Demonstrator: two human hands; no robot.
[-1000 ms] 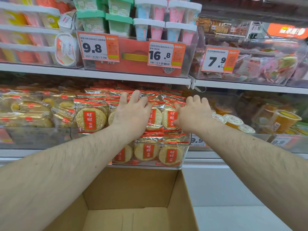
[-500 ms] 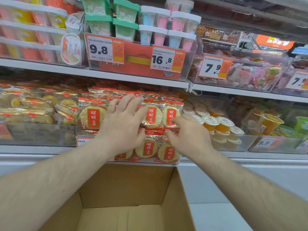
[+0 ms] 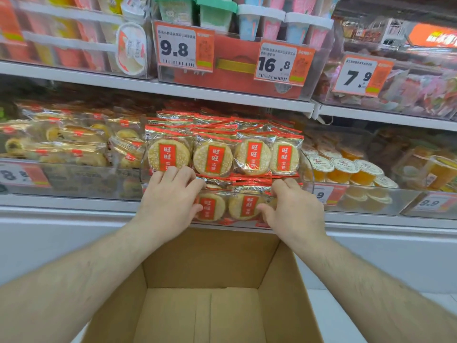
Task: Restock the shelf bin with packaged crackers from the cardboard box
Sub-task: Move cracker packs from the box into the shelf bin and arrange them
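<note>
The clear shelf bin (image 3: 307, 169) on the middle shelf is packed with crackers (image 3: 213, 157), round rice cakes in clear wrappers with red labels, stacked in rows up to its rim. My left hand (image 3: 170, 198) grips the bin's front wall at the left, fingers curled over the rim and thumb on the front face. At the right of that wall my right hand (image 3: 294, 209) holds it the same way. Below my arms the cardboard box (image 3: 279, 280) stands open, and only its bare bottom shows inside.
A bin of wrapped pastries (image 3: 74, 144) sits to the left, and one of orange jelly cups (image 3: 346, 169) to the right. The upper shelf (image 3: 173, 86) hangs low over the crackers, with price tags and tubs on it. A white shelf base runs behind the box.
Both hands have come down off the top cracker packs to the bin's front wall. The view has tilted down and moved closer.
</note>
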